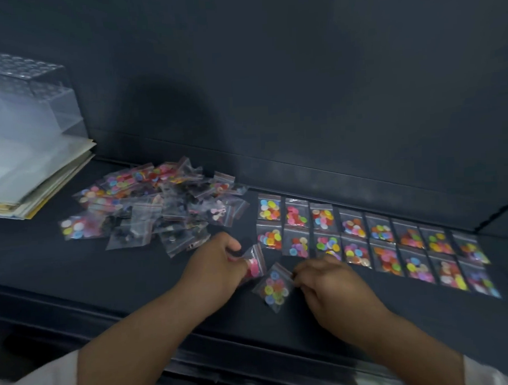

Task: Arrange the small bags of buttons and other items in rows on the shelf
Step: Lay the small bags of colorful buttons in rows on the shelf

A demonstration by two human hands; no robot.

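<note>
Shelf [105,274]: dark, matte, flat surface with a dark back wall; carries everything listed below.

Clear plastic case [30,94]: rigid, boxy, dimpled top, far left, standing on a stack of papers [37,184] with fanned, soft edges.

Unsorted heap [148,205]: many small zip bags, crinkled glossy film, red seal strips, lying overlapped at all angles left of centre. Some hold bright round buttons, others dark items too blurred to name.

Laid rows [374,242]: two rows of flat rectangular bags, edge to edge, running right from centre.

Left hand [218,266]: fingers pinched on a bag of pink buttons [254,262], held tilted just left of the rows.

Right hand [329,282]: fingers closed on the corner of a bag of mixed buttons [274,287], lying skewed below the rows' left end.

Risks, as judged: the film is slick, so a corner pinch may slip; a wrist resting near the front row could nudge placed bags out of line; both hands working close together may knock each other's bag askew.
</note>
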